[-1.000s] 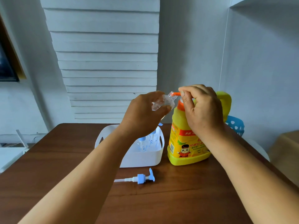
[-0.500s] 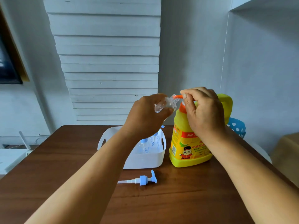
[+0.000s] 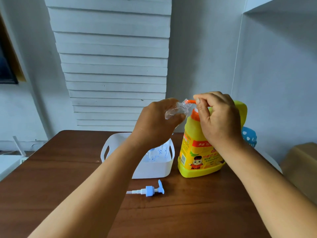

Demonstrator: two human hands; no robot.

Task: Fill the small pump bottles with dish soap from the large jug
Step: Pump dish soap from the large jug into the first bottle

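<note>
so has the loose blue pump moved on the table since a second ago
No. The blue pump still lies just in front of the white basket, left of the yellow jug; only the camera shifted.

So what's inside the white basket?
The white basket holds clear small bottles with blue pump parts; the left forearm covers most of the inside, so no count is possible.

Dark wood table [image 3: 51,186] with a few bits sitting on it

The white handled basket [image 3: 154,169] sits toward the back middle, and the big yellow soap jug [image 3: 193,162] stands upright just to its right, close beside it, can't tell if they touch. In front of the basket a loose blue-and-white pump head [image 3: 151,190] lies flat on its side, tube pointing left, apart from both. The wood has a visible grain and a bit of shine.
</note>
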